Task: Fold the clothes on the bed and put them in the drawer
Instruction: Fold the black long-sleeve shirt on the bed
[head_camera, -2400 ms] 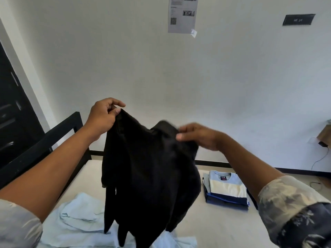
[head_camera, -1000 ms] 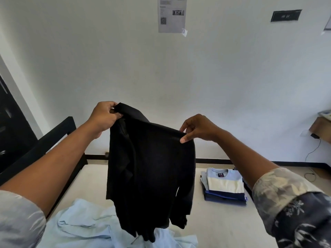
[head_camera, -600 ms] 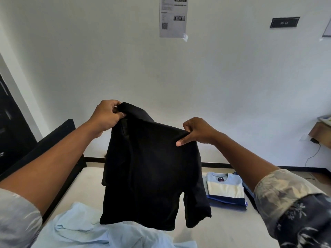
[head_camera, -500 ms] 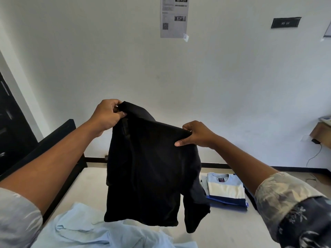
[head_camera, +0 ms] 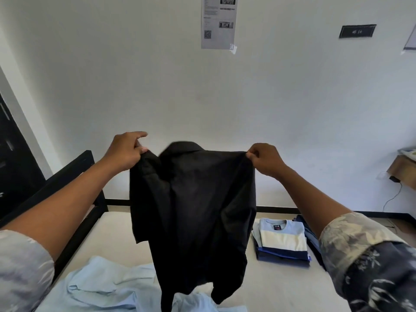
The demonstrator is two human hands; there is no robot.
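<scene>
Black collared cotton shirt (head_camera: 193, 203) hangs lengthwise below both pinches – left hand (head_camera: 126, 152), right hand (head_camera: 265, 159) at its shoulders; I see it level.

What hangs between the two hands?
A black shirt hangs there, pinched at its shoulders by the left hand and right hand, per the head view.

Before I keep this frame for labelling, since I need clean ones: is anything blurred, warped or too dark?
Head view: the black shirt reads almost flat black, folds barely visible; its collar is slightly smeared; the wide lens slants the door frame at left; light is soft, no glare.
</scene>
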